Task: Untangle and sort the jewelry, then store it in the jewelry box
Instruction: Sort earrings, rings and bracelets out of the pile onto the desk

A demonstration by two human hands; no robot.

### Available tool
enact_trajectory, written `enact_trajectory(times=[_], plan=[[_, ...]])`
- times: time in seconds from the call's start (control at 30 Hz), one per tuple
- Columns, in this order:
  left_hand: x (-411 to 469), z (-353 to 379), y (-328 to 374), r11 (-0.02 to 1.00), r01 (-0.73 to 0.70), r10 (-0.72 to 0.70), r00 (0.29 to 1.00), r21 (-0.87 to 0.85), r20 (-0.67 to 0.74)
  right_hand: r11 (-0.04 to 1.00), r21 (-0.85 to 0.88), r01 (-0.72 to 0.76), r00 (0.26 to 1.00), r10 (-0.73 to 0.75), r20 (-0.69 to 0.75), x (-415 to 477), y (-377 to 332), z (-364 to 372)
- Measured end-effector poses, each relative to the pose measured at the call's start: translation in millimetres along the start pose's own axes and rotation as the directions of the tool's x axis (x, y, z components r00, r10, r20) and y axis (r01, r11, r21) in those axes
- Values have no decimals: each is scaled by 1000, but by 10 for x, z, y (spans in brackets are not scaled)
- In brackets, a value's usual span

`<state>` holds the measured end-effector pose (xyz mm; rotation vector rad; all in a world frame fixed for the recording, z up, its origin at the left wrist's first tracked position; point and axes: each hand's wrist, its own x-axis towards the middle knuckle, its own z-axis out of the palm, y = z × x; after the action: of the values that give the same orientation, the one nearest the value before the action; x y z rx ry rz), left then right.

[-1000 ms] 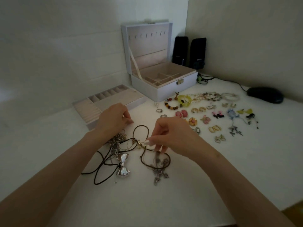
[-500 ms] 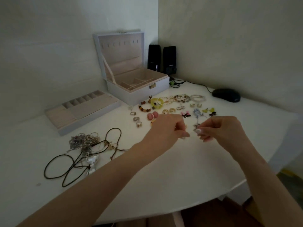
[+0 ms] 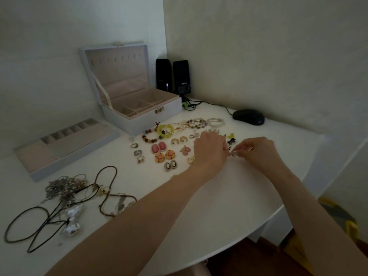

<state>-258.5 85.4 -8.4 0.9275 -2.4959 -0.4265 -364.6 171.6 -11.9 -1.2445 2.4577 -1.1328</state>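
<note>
Together, left hand [image 3: 211, 150], right hand [image 3: 256, 153] pinch small jewelry piece [image 3: 231, 155].

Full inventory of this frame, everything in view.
Open white jewelry box: 1, pink-lined, rear left.
Removable pink-lined tray: 1, white-sided, left of box.
Tangled cord and chain necklaces: 1 heap, black/silver, front left.
Beaded bracelets: several, mixed, before box.
Earrings and rings: many, mixed, centre.
Black speakers: 2, rear corner.
Black computer mouse: 1, rear right.
White table: 1, underneath.
Small jewelry piece: 1, colour unclear, between fingertips.
Left hand, right hand: pinching it, above earrings.
</note>
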Motion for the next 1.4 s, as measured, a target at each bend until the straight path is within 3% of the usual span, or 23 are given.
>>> enact_trajectory(times=[0.17,0.67,0.83,1.03,1.2,1.4], plan=[[88,103,25,999,25,-26,999,21,36,996,-87,14,1000,-13,5,96,54,57],[-534,-514,-500,1000,-5,5,1000,10,-5,987,97,127,990,-120,-70,-286,-394,-131],[-954,-941,-944,1000,2,-1,999,-16,53,970,113,213,958,-230,173,-699,-894,172],[-1239,-1520,-1584,998,45,-36,985,-48,169,962,165,217,799,-272,537,-1089,-1386,751],[-1402,-1666,-1930,997,-66,38,897,47,440,950,51,310,751,-277,600,-1084,-1628,1103],[-1484,-1691,-2141,979,-166,104,905,118,412,926,50,375,720,-325,613,-1008,-1811,1336]])
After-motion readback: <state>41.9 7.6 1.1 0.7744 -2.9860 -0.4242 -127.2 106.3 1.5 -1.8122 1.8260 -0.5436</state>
